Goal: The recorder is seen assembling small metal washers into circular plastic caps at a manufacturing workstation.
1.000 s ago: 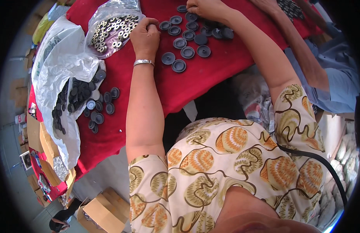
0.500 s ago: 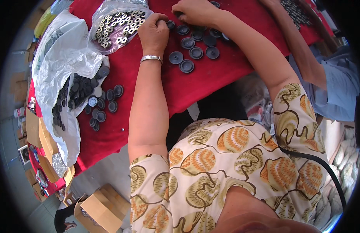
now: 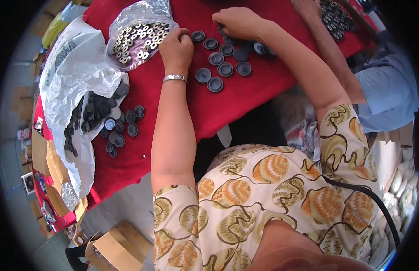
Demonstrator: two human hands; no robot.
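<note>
My left hand (image 3: 177, 50), with a silver bracelet at its wrist, is closed in a fist beside a clear plastic bag (image 3: 138, 58) of white rings with dark centres. Whatever its curled fingers hold is hidden. My right hand (image 3: 242, 22) has its fingers bent down and pinched at a dark grey round cap (image 3: 221, 30), mostly covered by the hand. Between and below my hands, several dark grey round caps (image 3: 225, 69) lie loose on the red cloth (image 3: 182, 115), many showing a raised rim and a centre knob.
At the left, an open white plastic bag (image 3: 76, 58) spills more dark caps (image 3: 95, 110) onto the cloth. Another person's forearm (image 3: 329, 45) reaches in at the right, near a pile of small dark parts (image 3: 337, 20). Cardboard boxes (image 3: 119, 248) stand below the table edge.
My right hand has shifted down and slightly right, the dark cap at its fingers with it. My left hand stays a fist by the clear bag. The other person's arm has moved left.
</note>
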